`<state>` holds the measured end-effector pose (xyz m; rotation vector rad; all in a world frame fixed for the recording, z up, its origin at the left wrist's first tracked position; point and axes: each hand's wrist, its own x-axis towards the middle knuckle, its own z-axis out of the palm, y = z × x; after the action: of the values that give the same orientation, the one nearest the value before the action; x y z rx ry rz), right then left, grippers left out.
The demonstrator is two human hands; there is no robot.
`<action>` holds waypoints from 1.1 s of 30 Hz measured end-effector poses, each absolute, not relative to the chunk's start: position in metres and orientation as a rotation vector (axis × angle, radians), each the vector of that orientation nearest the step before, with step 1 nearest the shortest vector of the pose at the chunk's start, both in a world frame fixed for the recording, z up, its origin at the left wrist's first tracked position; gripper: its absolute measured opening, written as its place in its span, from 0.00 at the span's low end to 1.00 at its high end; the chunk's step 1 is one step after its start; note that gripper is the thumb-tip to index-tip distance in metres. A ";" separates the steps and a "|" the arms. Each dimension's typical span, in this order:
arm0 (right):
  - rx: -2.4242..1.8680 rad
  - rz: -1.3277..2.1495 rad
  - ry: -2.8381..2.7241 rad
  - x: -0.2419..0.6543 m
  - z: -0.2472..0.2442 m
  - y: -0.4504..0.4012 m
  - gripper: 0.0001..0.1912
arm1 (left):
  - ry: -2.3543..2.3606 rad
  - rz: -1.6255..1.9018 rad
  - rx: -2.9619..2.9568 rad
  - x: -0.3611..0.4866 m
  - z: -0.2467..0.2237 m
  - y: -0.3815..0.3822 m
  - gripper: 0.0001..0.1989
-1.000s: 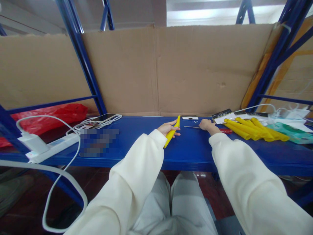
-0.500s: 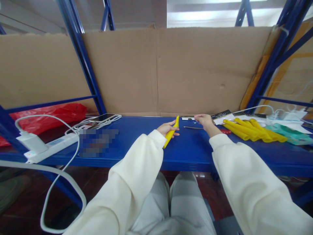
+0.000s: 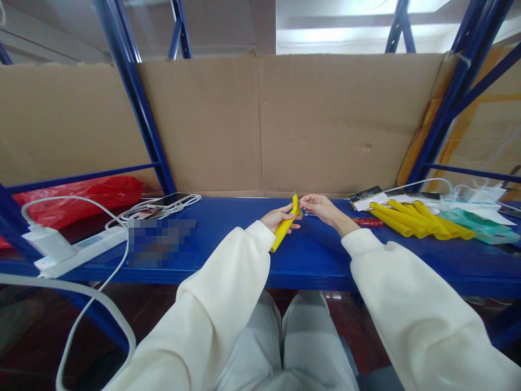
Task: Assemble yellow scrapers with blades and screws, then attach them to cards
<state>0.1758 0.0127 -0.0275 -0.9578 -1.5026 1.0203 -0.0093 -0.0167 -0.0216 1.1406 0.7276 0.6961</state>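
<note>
Head view: a yellow tube (image 3: 280, 234) slants upward above the blue table (image 3: 232, 228), wrapped in the curled fingers of the left hand (image 3: 280, 220). Just beside its upper end, the right hand (image 3: 320, 206) bends inward, fingertips drawn close together; whether they grip anything cannot be told. Both sleeved forearms reach forward, converging, with a red handle (image 3: 368, 222) lying near the right wrist.

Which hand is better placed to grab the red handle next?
Right, probably: the right hand is nearer the red handle, lying to its right. The left hand is farther off and grips a yellow tube. Whether the right holds something small is unclear.
</note>
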 end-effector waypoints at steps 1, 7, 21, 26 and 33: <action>-0.947 1.034 -1.525 0.175 -0.029 0.012 0.13 | 0.718 0.688 1.142 -0.009 -0.022 -0.016 0.36; -0.894 1.015 -1.534 0.174 -0.032 0.012 0.16 | 0.703 0.694 1.130 -0.009 -0.021 -0.017 0.36; -0.896 0.879 -1.596 0.171 -0.032 0.010 0.21 | 0.704 0.678 1.147 -0.010 -0.021 -0.018 0.36; -0.939 0.815 -1.636 0.172 -0.031 0.009 0.20 | 0.707 0.664 1.160 -0.011 -0.022 -0.016 0.36; -0.947 0.767 -1.677 0.172 -0.032 0.008 0.20 | 0.730 0.663 1.151 -0.011 -0.023 -0.014 0.35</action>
<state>0.1723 0.0078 -0.0318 -0.9468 -1.6772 0.7670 -0.0106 -0.0142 -0.0233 1.1515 0.7298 0.6633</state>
